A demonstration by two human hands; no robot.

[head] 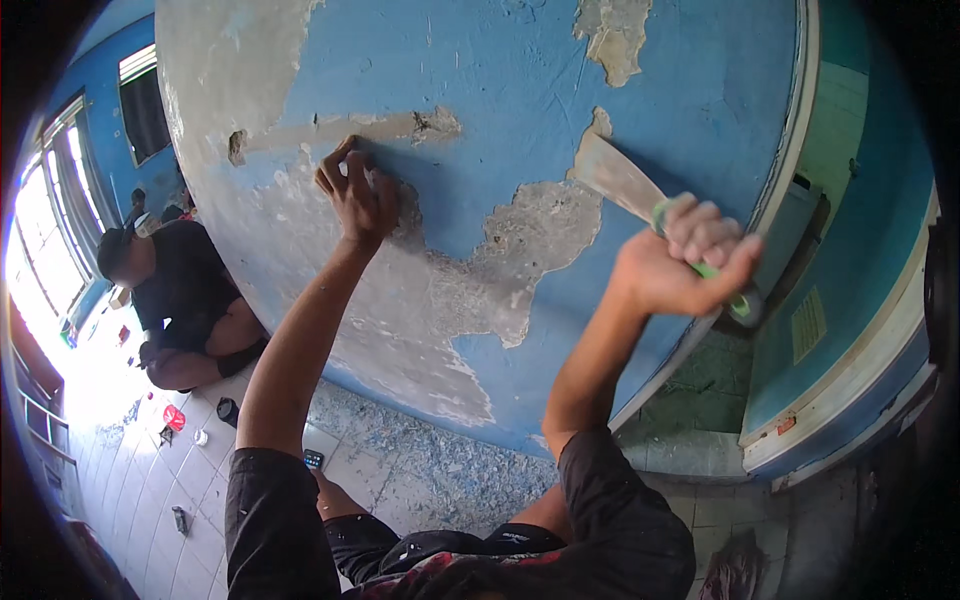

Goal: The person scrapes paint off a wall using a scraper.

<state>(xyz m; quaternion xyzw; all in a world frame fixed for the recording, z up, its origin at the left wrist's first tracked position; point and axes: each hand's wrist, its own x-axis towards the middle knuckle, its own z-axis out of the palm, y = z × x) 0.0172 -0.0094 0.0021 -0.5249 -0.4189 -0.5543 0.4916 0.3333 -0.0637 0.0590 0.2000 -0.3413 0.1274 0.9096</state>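
Observation:
My right hand point(675, 262) grips the green and grey handle point(742, 306) of a broad-bladed paint scraper point(621, 176). Its blade slants up to the left, and the tip lies at the edge of a narrow bare patch point(592, 135) in the blue paint point(517, 97). With bent, spread fingers, my left hand point(361, 196) leans on the wall just below a filled horizontal channel point(337, 133); I see no tool in it. Bare grey plaster point(375, 330) covers much of the wall's left and lower part, with ragged paint edges around it.
Paint flakes point(442, 465) litter the tiled floor along the wall's foot. A phone point(313, 457) lies by my leg. At left a person in dark clothes point(187, 292) sits against the wall, near a dark cup point(227, 410) and red packet point(174, 418). A doorway point(720, 382) opens at right.

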